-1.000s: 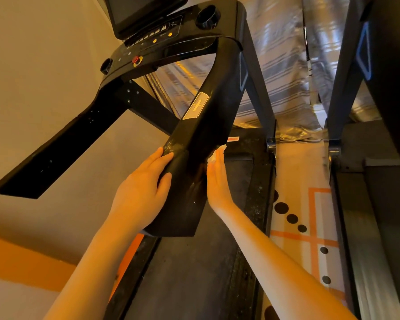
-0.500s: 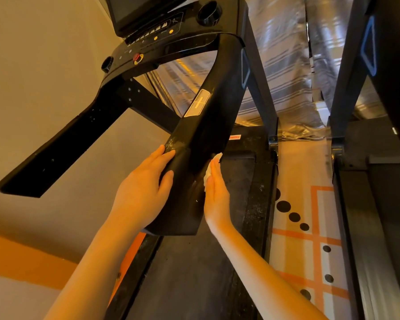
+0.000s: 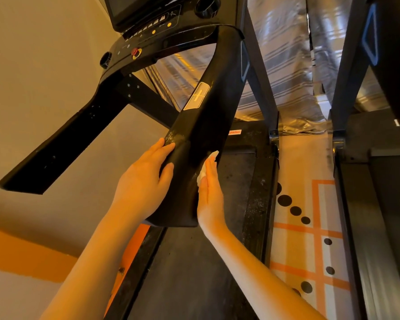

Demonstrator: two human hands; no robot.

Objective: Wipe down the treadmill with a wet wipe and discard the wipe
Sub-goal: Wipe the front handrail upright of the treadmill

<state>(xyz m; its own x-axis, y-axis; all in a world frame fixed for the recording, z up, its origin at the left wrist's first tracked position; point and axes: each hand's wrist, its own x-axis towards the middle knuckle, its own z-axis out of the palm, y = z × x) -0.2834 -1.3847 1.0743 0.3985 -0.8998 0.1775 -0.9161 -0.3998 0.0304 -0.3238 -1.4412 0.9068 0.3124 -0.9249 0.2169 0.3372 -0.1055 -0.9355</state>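
Observation:
A black treadmill fills the view, its right handrail [image 3: 208,125] sloping down toward me from the console [image 3: 153,26]. My left hand [image 3: 143,181] rests flat on the rail's left side with straight fingers, thumb on the top face. My right hand [image 3: 210,192] presses a white wet wipe [image 3: 202,173] against the rail's right side with straight fingers; only the wipe's edges show past the fingers. The dark running belt [image 3: 189,273] lies below.
The left handrail [image 3: 62,144] juts out toward a beige wall. A second treadmill [image 3: 379,204] stands on the right, across a strip of patterned floor [image 3: 305,227]. Striped curtains [image 3: 282,54] hang behind.
My right hand with the wipe has slid a little down the rail's right side, toward me. My left hand stays on the rail's left side.

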